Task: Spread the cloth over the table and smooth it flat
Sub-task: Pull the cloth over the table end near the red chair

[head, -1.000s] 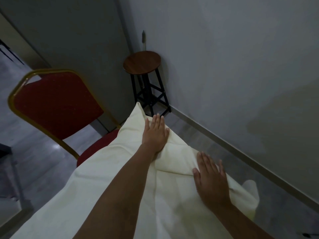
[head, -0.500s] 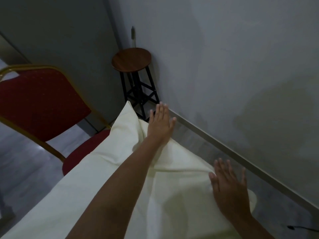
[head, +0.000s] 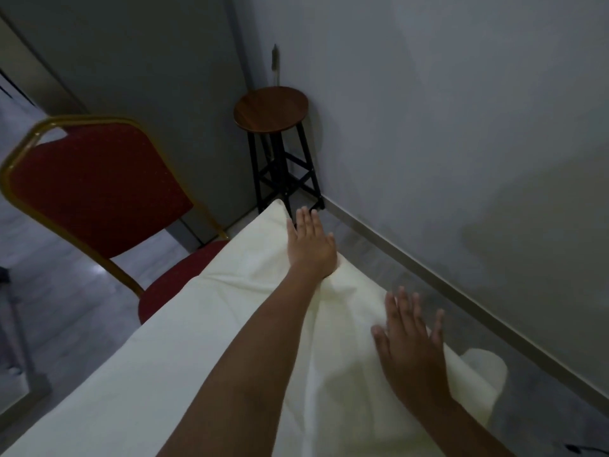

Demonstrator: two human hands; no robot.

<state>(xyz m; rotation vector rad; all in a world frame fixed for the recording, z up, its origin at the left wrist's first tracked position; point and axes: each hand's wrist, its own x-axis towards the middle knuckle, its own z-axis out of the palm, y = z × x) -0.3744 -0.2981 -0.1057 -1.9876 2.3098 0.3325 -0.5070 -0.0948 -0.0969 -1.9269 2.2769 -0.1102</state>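
Note:
A cream cloth (head: 204, 331) covers the table, which is hidden under it. Its far corner points toward the stool, and a fold hangs off the right edge. My left hand (head: 311, 247) lies flat on the cloth close to that far corner, fingers stretched out past the right edge. A ridge of creased cloth runs from under its wrist toward me. My right hand (head: 412, 354) rests palm down with fingers spread near the right edge of the cloth. Neither hand grips anything.
A red padded chair with a gold frame (head: 95, 189) stands tucked in at the table's left side. A round wooden stool on black legs (head: 272, 108) stands in the room corner beyond the table. The grey wall (head: 461, 159) runs close along the right.
My left hand has slid farther out toward the far corner, its fingers now past the cloth's edge. My right hand has moved right toward the edge and spread its fingers.

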